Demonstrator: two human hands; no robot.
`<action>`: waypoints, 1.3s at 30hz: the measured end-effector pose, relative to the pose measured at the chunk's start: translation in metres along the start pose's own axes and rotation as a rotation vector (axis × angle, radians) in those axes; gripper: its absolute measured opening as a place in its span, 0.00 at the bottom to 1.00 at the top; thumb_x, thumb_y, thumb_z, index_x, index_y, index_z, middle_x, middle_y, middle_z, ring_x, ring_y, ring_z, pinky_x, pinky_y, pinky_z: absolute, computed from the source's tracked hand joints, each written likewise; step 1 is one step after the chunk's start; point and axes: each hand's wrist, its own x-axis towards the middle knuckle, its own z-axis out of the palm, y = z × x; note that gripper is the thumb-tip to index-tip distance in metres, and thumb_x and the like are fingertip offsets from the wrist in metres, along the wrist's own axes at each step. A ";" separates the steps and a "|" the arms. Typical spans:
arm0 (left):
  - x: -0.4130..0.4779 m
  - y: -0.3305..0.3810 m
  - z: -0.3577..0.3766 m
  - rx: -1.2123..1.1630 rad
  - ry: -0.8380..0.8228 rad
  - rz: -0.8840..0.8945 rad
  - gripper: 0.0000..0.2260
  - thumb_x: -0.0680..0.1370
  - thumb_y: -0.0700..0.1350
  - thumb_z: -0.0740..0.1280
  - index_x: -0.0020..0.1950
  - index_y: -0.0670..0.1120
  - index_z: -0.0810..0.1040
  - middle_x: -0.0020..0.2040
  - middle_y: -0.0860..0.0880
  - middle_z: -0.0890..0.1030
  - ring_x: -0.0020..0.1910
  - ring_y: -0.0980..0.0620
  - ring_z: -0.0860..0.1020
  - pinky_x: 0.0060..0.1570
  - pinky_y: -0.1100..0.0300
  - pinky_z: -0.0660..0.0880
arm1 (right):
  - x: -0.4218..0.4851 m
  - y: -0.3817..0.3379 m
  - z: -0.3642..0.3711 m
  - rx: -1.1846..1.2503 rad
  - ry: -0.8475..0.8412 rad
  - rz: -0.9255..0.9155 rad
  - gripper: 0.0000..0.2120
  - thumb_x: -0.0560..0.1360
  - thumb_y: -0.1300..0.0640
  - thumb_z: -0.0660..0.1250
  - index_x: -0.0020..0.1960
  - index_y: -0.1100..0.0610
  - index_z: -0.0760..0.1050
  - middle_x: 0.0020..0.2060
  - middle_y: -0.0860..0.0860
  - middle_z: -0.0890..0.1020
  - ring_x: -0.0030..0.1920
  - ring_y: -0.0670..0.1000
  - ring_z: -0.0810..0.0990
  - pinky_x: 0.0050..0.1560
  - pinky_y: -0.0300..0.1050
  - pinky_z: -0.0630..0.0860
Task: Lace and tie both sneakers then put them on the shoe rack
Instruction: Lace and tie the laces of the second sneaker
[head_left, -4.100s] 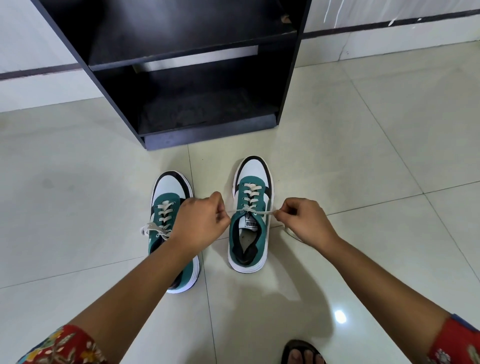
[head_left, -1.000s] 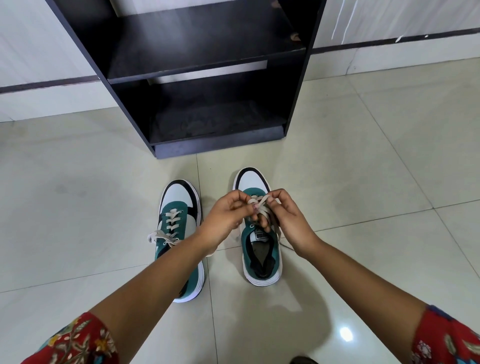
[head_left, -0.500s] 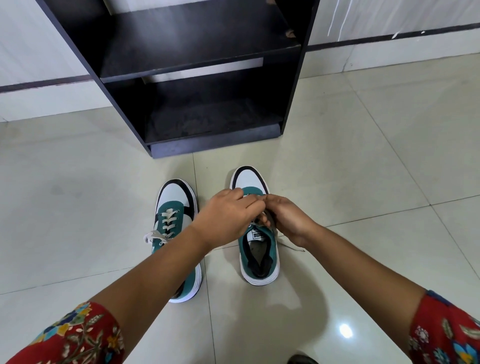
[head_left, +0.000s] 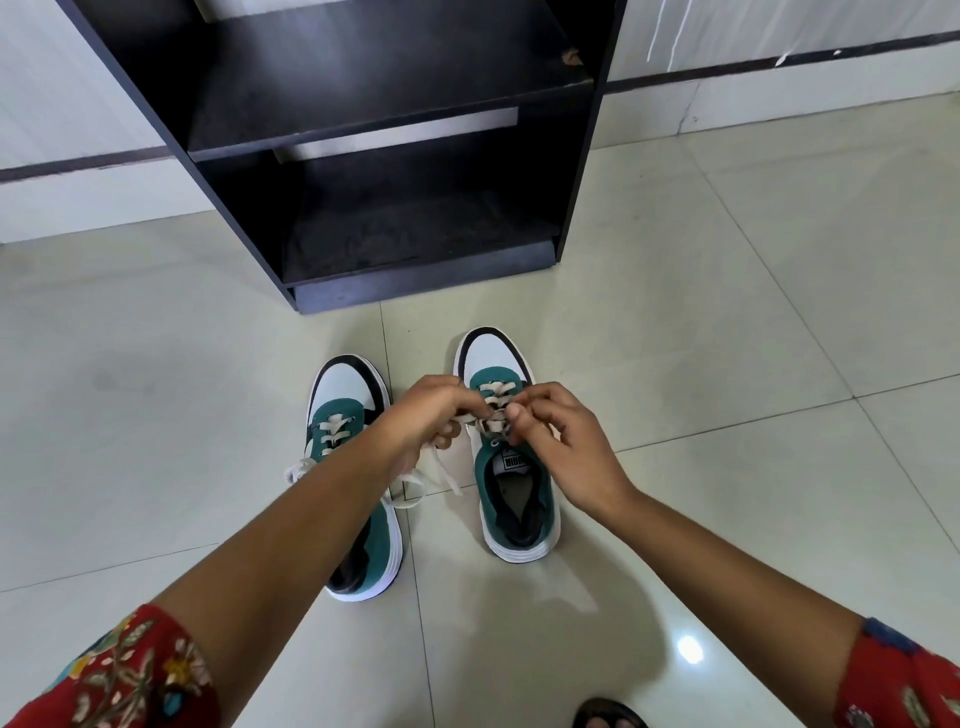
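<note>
Two green, white and black sneakers stand side by side on the floor, toes toward the rack. Over the right sneaker (head_left: 514, 493) my left hand (head_left: 426, 415) and my right hand (head_left: 561, 441) both pinch its cream lace (head_left: 491, 415) near the top eyelets. A loose loop and end of that lace hang down to the floor between the shoes. The left sneaker (head_left: 348, 395) is laced, with a bow lying off its left side; my left forearm covers its middle. The black shoe rack (head_left: 395, 130) stands just beyond the toes, two bare shelves showing.
Pale glossy floor tiles (head_left: 727, 364) spread all around. A white wall with a dark stripe (head_left: 779, 62) runs behind the rack. A foot in a dark sandal (head_left: 608, 717) shows at the bottom edge.
Four seconds ago my hands pulled the lace ends wide apart. They then came together over the right sneaker's tongue, and now they have parted slightly, with a lace loop hanging on the left.
</note>
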 end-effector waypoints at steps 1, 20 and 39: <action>-0.002 -0.001 0.000 -0.039 -0.011 -0.021 0.10 0.70 0.35 0.67 0.34 0.46 0.69 0.28 0.50 0.68 0.19 0.57 0.59 0.23 0.64 0.56 | -0.002 0.001 0.000 -0.071 0.000 -0.017 0.11 0.74 0.48 0.65 0.37 0.52 0.80 0.46 0.42 0.76 0.52 0.42 0.75 0.52 0.31 0.68; -0.005 -0.023 0.003 -0.231 0.120 0.061 0.09 0.73 0.41 0.70 0.35 0.45 0.72 0.35 0.48 0.79 0.30 0.55 0.73 0.33 0.62 0.68 | 0.002 -0.011 -0.009 0.363 0.183 0.430 0.03 0.68 0.66 0.69 0.35 0.63 0.78 0.34 0.52 0.80 0.35 0.44 0.78 0.37 0.31 0.72; 0.003 -0.061 0.009 -0.435 0.221 0.066 0.06 0.79 0.41 0.59 0.42 0.47 0.66 0.25 0.55 0.74 0.20 0.60 0.61 0.24 0.67 0.58 | 0.004 0.017 -0.012 0.896 0.249 0.573 0.12 0.75 0.61 0.51 0.33 0.53 0.59 0.20 0.46 0.62 0.20 0.46 0.60 0.20 0.38 0.62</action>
